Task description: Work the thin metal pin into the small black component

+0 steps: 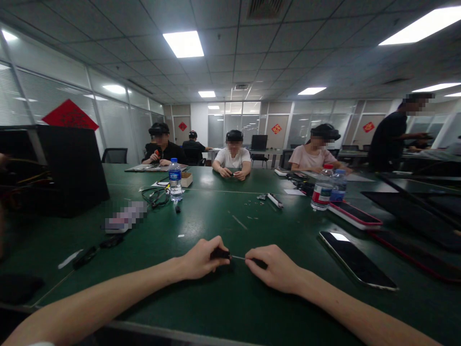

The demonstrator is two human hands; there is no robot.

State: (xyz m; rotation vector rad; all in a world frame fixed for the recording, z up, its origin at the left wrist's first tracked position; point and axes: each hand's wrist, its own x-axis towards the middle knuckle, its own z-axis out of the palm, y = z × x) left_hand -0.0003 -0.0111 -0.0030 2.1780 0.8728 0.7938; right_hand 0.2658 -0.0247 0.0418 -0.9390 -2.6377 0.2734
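Note:
My left hand (203, 258) is closed around a small black object (220, 253), low over the green table. From that object a thin, pale metal rod (237, 257) runs across to my right hand (272, 266). Thumb and forefinger of the right hand pinch the rod's far end. A dark patch shows between the right fingers; I cannot tell if it is a held part or shadow. Whether the rod belongs to the black object, as on a screwdriver, is too small to make out.
A phone (356, 259) lies right of my right hand, with another phone (355, 215) beyond it. Water bottles (175, 180) and cables (154, 196) stand or lie farther off. A black box-like panel (72, 170) rises at left. Several people sit across the green table (151, 307).

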